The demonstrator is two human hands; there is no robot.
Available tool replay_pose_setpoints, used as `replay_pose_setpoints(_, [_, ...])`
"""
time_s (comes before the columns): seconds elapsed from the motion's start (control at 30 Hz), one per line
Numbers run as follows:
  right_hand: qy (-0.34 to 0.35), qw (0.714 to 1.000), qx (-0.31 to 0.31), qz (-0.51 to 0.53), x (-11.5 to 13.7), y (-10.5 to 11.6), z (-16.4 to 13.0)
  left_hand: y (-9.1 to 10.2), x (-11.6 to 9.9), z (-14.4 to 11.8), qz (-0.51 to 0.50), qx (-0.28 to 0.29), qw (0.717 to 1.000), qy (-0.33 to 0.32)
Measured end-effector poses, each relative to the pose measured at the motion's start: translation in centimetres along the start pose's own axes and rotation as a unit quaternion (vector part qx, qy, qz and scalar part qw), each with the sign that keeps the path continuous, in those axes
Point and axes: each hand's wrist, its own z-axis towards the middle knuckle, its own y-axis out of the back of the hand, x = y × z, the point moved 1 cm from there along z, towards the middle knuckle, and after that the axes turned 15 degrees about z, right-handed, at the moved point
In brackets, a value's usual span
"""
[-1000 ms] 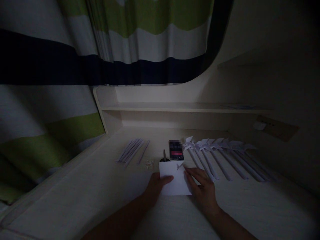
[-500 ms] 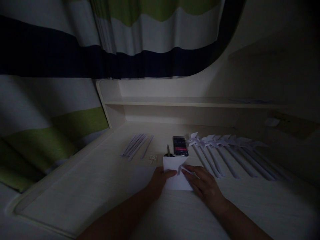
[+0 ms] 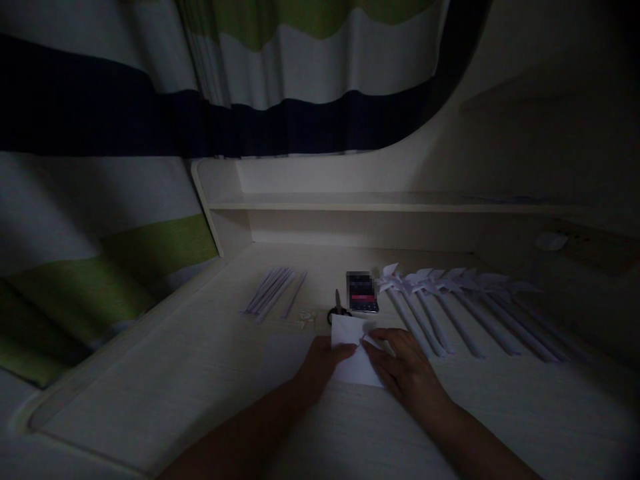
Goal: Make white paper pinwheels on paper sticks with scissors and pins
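Observation:
Between my two hands is a white sheet of paper [image 3: 350, 328], partly cut or folded, with a corner bent in toward its middle. My left hand [image 3: 323, 360] grips its left side, thumb lying on top near the centre. My right hand [image 3: 403, 360] pinches a folded flap at the right, fingertips close to the sheet's middle. Just beyond the paper lie scissors [image 3: 338, 305] with dark handles, partly covered by the sheet. Another pale sheet [image 3: 280, 353] lies flat on the desk, left of my left hand.
Several finished paper pinwheels [image 3: 440, 290] on rolled white sticks lie in a row at the right. A phone [image 3: 363, 293] lies behind the scissors. Loose paper sticks [image 3: 270, 291] and a few small pale pieces [image 3: 305, 319] are at the left. A shelf [image 3: 350, 203] runs along the back.
The paper has turned and shifted slightly right, uncovering more of the scissors' handles. My right fingers have drawn the flap's tip closer to the middle, by my left thumb.

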Motion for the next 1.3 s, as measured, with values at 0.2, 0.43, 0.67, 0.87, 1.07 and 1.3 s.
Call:
replay_pose_setpoints(0.2, [-0.005, 1.000, 0.000, -0.006, 0.1, -0.1, 0.0, 0.0, 0.2, 0.1, 0.001, 0.011, 1.000, -0.017])
replay_pose_setpoints(0.43, [0.017, 0.999, 0.013, -0.034, 0.2, -0.3, 0.0, -0.1, 0.4, 0.2, -0.029, 0.012, 0.999, -0.017])
replay_pose_setpoints(0.67, [0.024, 0.998, 0.014, -0.049, 0.0, -0.6, -0.3, -0.2, -0.8, -0.4, 0.041, 0.009, 0.999, -0.017])
replay_pose_setpoints(0.87, [-0.007, 1.000, 0.013, -0.006, 0.1, -0.7, -0.3, 0.0, -0.9, -0.3, 0.053, 0.008, 0.999, -0.011])
replay_pose_setpoints(1.07, [-0.182, 0.955, -0.092, 0.214, -1.0, 0.0, -0.3, 0.1, -0.2, 0.1, 0.048, -0.010, 0.999, -0.005])
replay_pose_setpoints(1.3, [-0.476, 0.745, -0.113, 0.454, -1.8, -1.2, -0.1, 0.2, 0.0, 0.1, 0.088, 0.014, 0.996, -0.021])
